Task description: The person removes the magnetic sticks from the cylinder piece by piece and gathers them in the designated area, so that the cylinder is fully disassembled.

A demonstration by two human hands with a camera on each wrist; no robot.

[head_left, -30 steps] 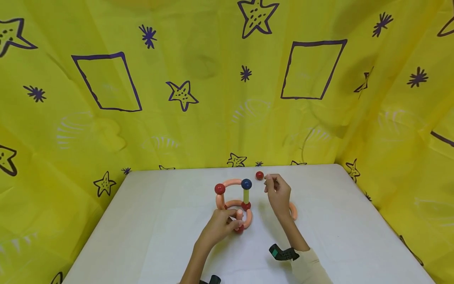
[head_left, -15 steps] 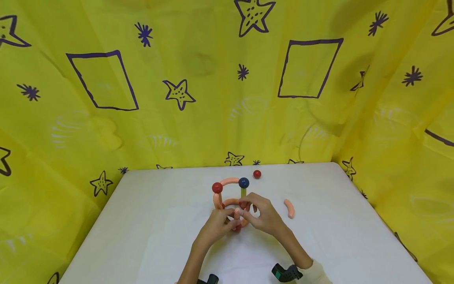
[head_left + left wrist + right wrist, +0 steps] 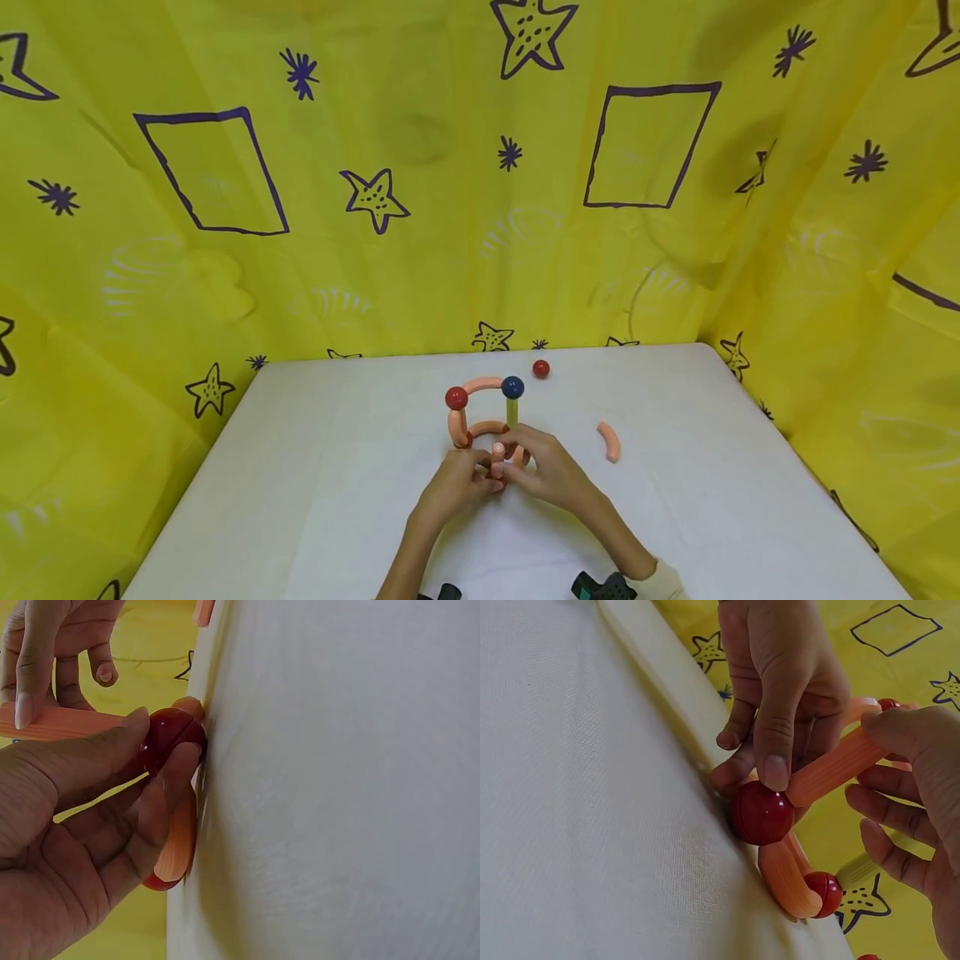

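Note:
A frame of coloured rods and balls stands on the white table, with a red ball (image 3: 457, 398) and a blue ball (image 3: 512, 387) on top. Under the blue one is a yellow-green rod (image 3: 512, 412); curved orange rods (image 3: 483, 383) link the balls. At the frame's near corner my left hand (image 3: 452, 485) pinches a lower red ball (image 3: 760, 815) between thumb and finger, low over the tabletop. From that ball an orange rod (image 3: 498, 452) sticks up. My right hand (image 3: 552, 473) pinches this rod near its free end, thumb against its side (image 3: 840, 769).
A loose red ball (image 3: 541, 369) lies behind the frame, towards the far edge of the table (image 3: 337, 433). To the right of the hands lies a loose curved orange rod (image 3: 609, 442). Yellow printed sheeting (image 3: 442, 275) encloses the table at the back and sides.
My right hand has come from beside the loose red ball, leftward and nearer, and now pinches the upright orange rod. The left hand has stayed at the frame's near corner.

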